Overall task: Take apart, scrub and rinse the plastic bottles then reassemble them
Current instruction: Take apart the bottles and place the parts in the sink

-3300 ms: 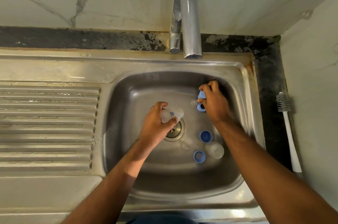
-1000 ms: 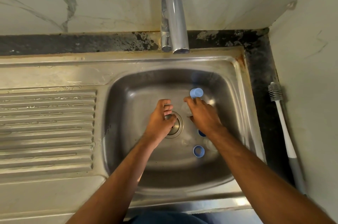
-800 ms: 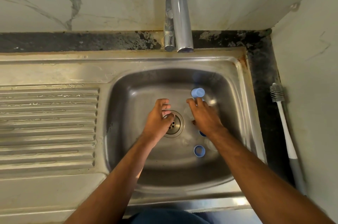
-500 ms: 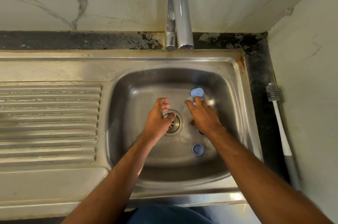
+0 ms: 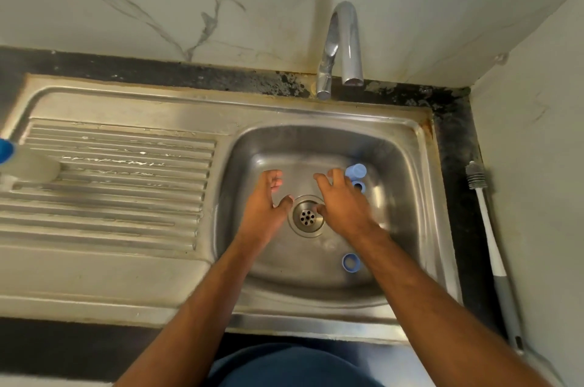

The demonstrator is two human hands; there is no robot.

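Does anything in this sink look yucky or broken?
Yes. The sink rim has a rusty orange stain at its back right corner, and the black strip behind the sink looks chipped and blotchy near the tap. Small blue caps lie scattered in the basin.

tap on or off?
Off. No water runs from the tap spout, and none is falling into the sink basin below it.

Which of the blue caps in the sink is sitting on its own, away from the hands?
The blue ring cap at the near side of the basin, beside the right forearm. The other two blue pieces sit together at the far side, next to the right hand.
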